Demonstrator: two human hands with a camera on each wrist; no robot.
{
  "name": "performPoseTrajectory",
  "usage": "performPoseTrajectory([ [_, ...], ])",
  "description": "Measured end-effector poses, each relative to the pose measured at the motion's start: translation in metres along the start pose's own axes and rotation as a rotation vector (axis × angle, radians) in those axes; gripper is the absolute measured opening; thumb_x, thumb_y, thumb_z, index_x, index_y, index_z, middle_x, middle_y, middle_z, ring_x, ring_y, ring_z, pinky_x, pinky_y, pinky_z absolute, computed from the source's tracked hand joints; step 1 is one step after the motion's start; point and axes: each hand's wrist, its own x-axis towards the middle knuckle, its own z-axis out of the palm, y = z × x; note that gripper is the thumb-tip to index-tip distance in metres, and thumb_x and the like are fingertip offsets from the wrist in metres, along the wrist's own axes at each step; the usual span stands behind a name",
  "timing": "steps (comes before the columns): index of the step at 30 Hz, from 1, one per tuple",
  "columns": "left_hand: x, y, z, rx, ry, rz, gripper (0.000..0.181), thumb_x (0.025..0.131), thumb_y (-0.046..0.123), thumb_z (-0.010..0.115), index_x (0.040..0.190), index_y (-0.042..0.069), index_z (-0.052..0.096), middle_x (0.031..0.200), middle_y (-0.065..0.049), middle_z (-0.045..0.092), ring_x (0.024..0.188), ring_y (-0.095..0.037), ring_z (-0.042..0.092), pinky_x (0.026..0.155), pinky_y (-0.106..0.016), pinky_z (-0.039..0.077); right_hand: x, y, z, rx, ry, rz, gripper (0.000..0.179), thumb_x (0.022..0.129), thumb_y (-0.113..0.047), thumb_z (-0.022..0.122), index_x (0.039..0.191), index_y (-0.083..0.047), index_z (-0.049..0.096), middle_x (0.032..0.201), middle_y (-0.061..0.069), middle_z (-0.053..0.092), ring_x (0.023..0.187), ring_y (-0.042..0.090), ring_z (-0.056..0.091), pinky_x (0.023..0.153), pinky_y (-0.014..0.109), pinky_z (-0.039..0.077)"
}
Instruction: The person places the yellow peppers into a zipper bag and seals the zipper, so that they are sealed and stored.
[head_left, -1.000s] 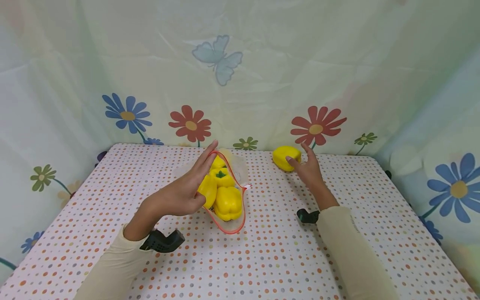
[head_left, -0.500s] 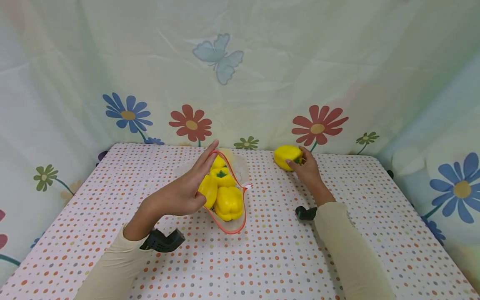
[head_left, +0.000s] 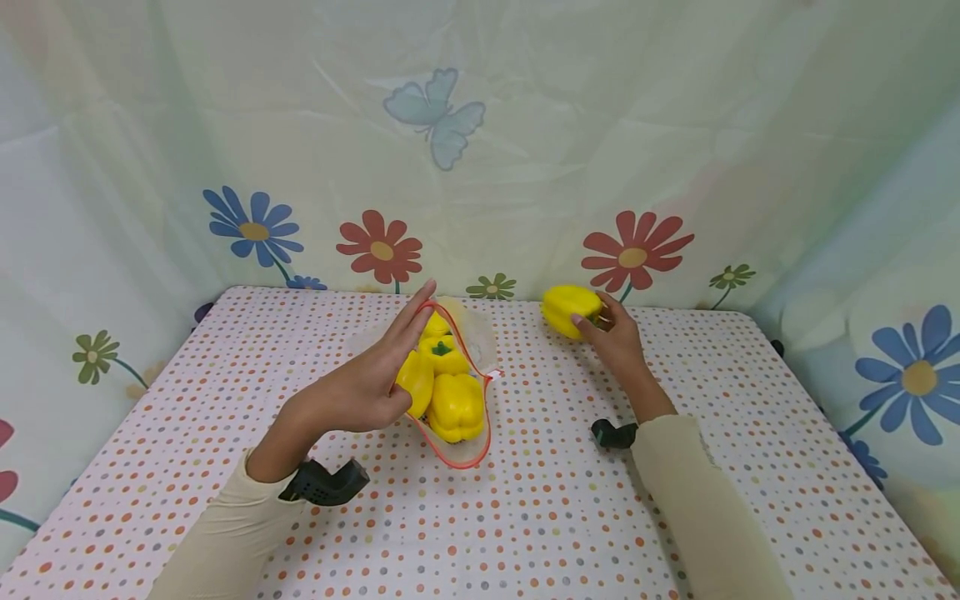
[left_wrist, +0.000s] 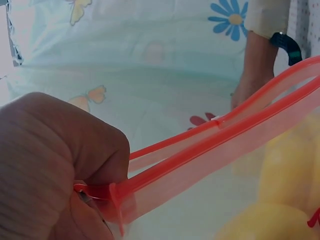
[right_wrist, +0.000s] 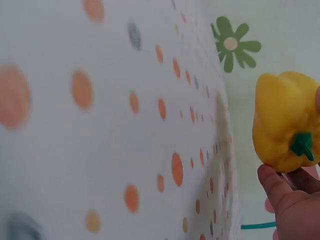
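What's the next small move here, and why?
Probably bring the yellow pepper in the right hand leftward to the open red-rimmed bag: the right hand has it in its grip, the left hand pinches the bag's edge, and other peppers lie inside.

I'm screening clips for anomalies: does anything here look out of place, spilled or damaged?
Nothing stands out. The left hand holds the red-rimmed bag, yellow peppers sit inside it, and the right hand grips another pepper with no visible damage. No spill shows.
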Motion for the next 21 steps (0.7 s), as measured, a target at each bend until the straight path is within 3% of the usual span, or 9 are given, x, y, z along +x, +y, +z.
performPoseTrajectory([
  [7,0.0,0.0,0.001,0.0,-0.006,-0.003,0.101,0.07,-0.02,0.047,0.154,0.001,-0.003,0.161,0.003,-0.018,0.147,-0.018,-0.005,0.055,-0.025,0.05,0.011,0.033,0.009,0.013,0.016,-0.119,0.089,0.074,-0.078,0.056,0.15,-0.039,0.032,0.141,0.007,0.048,0.123,0.026,0.051,0.092,0.042,0.051],
  [14,0.0,0.002,0.0,0.011,-0.006,-0.003,0.103,0.069,-0.02,0.049,0.155,0.003,-0.004,0.16,0.004,-0.019,0.147,-0.016,-0.006,0.057,-0.024,0.051,0.002,0.028,0.009,0.024,-0.005,-0.221,0.076,0.077,-0.074,0.057,0.145,-0.048,0.034,0.14,-0.004,0.05,0.119,0.018,0.054,0.09,0.036,0.052],
  [16,0.0,0.003,0.0,0.013,-0.006,-0.005,0.103,0.07,-0.02,0.049,0.155,0.003,-0.004,0.16,0.004,-0.019,0.147,-0.017,-0.006,0.059,-0.024,0.052,-0.011,0.009,0.006,0.024,-0.02,-0.246,0.072,0.083,-0.065,0.06,0.147,-0.044,0.034,0.14,-0.004,0.049,0.119,0.018,0.054,0.09,0.034,0.051],
  [21,0.0,0.003,0.0,0.011,-0.007,-0.001,0.101,0.07,-0.022,0.048,0.154,0.001,-0.003,0.161,0.002,-0.018,0.147,-0.018,-0.005,0.062,-0.025,0.053,-0.061,-0.063,-0.008,0.072,-0.106,-0.312,0.066,0.093,-0.03,0.064,0.151,-0.018,0.035,0.142,0.011,0.048,0.122,0.028,0.053,0.093,0.032,0.049],
])
